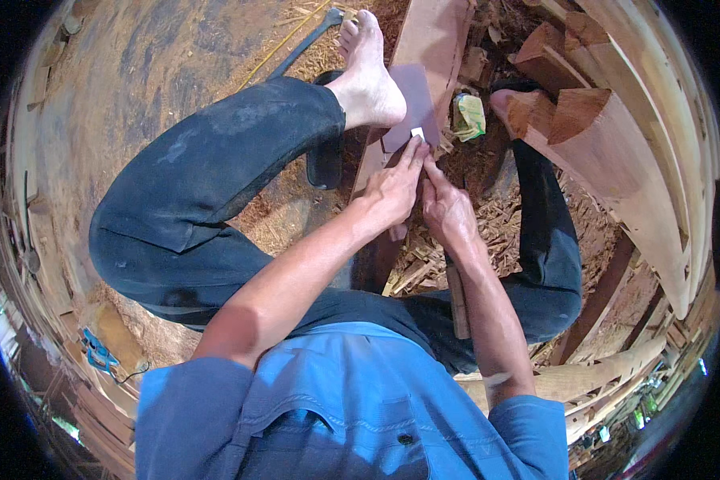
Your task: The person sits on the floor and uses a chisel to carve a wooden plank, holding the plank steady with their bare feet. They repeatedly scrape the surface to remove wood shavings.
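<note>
The left hand [388, 192] reaches forward with its fingers stretched together, their tips at a small white piece [417, 132]; the right hand [450, 210] comes in just beside it, fingers pointing the same way and nearly meeting the left's. The view is too small to tell whether either hand truly pinches the piece or only presses on it. The piece lies at the near part of a flat purplish-grey sheet [412, 88], which rests on a long wooden plank [432, 36].

Good work here would seem to ask for even pressure from both hands, the piece kept flat rather than rocking, and fingertips held clear of the rubbing surface. The person's left foot [368, 80] has its heel at the sheet's left edge; weight there would probably help steady things, provided toes and heel stay out of the path.

Beyond the sheet, on the right, sits a yellow-green packet [470, 116]; wood shavings [420, 268] lie beside the plank, and shaped timbers [616, 152] stand farther right.
</note>
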`<state>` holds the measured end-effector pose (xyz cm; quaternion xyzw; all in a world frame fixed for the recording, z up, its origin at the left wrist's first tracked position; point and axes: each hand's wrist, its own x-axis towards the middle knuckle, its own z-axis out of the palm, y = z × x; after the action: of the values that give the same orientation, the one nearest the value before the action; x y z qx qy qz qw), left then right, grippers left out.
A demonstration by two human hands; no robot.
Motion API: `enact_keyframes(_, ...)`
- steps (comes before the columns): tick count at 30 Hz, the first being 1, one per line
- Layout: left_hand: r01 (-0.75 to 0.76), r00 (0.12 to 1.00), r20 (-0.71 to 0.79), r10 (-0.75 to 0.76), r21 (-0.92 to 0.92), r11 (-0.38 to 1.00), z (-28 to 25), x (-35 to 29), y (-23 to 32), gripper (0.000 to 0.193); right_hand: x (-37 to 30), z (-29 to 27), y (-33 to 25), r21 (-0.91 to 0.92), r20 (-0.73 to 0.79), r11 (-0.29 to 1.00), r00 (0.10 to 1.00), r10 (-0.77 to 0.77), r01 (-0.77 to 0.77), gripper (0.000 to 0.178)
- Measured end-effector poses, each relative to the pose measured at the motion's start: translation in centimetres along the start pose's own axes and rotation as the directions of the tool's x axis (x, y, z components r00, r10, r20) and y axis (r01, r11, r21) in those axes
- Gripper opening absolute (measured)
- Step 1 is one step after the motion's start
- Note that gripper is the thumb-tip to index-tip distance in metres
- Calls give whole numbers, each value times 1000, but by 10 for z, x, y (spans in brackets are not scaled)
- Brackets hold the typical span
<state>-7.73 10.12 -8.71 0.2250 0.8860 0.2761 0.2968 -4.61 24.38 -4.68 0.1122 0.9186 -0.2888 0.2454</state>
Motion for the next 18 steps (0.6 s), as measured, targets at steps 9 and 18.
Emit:
enact_keyframes(9, 35, 995, 93, -47, 125, 992, -23, 24, 8, 79, 14, -12, 2, 14, -36, 997, 996, -81, 82, 41)
enact_keyframes(18, -82, 985, -137, 106, 170, 982, -19, 57, -13, 77, 43, -20, 3, 171, -143, 970, 978, -151, 174, 38)
